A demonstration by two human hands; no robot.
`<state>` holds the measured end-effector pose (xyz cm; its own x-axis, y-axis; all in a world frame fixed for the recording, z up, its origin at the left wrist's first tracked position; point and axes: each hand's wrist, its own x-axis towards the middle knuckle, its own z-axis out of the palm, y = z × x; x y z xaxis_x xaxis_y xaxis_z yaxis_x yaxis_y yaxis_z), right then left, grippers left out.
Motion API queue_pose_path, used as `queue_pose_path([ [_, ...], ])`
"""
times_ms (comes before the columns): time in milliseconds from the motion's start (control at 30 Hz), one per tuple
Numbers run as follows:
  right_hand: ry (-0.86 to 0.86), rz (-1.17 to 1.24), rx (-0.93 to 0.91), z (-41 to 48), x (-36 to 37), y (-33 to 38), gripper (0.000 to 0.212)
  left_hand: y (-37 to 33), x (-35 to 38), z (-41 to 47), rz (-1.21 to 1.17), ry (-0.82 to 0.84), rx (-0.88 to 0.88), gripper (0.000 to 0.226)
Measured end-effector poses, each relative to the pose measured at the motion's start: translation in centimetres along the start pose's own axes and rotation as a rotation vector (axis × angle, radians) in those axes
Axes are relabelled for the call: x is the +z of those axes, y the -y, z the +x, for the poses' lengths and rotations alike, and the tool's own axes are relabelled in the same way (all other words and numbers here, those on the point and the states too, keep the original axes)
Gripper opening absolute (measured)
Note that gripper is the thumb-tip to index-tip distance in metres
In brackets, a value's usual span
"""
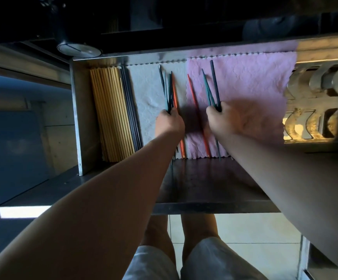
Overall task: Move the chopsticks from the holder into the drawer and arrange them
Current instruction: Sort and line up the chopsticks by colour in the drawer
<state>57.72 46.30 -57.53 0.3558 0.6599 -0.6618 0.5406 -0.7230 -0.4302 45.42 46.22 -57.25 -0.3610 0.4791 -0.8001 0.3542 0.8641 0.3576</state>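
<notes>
While fists hide their lower ends: dark chopsticks [167, 91] in left hand [169, 123] grip, more in right hand [222, 120].

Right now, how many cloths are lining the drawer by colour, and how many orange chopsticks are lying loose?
White cloth: 1
Pink cloth: 1
Orange chopsticks: 2
Total: 4

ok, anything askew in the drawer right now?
Yes. The yellow chopsticks lie in a tidy parallel row at the drawer's left, but the dark pair in the right hand crosses, and one orange chopstick lies slanted on the pink cloth.
</notes>
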Motion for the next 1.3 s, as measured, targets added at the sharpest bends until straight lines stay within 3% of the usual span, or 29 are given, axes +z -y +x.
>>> queue_pose_path([
  [200, -0.007, 0.143, -0.016, -0.5, -0.6, -0.3, 0.032, -1.3, 1.0, -0.8, -0.017, 0.016, 0.016, 0.035],
  [533, 0.052, 0.248, 0.027, -0.9, -0.3, 0.3, 0.026, -1.1, 1.5, -1.6, -0.162, 0.077, 0.008, 0.022],
  [667, 0.158, 0.381, 0.023, -1.8, 0.3, 0.9, 0.007, -0.3, 0.4, -1.4, -0.214, 0.094, 0.018, 0.022],
  [800, 0.249, 0.394, 0.039, -2.3, 1.2, 1.5, 0.026, 0.7, -2.1, -1.4, -0.335, 0.136, -0.012, 0.018],
  [1033, 0.344, 0.443, 0.166, -2.6, 4.0, 4.3, 0.018, 2.1, -6.8, -0.3, -0.436, 0.257, -0.138, 0.018],
  [1167, 0.357, 0.402, 0.185, -2.5, 6.3, 5.0, 0.018, 2.7, -8.6, 1.0, -0.328, 0.254, -0.130, 0.024],
  [1300, 0.317, 0.289, 0.131, -2.8, 8.5, 5.2, 0.007, 3.2, -9.9, 2.4, -0.130, 0.220, 0.028, 0.023],
])
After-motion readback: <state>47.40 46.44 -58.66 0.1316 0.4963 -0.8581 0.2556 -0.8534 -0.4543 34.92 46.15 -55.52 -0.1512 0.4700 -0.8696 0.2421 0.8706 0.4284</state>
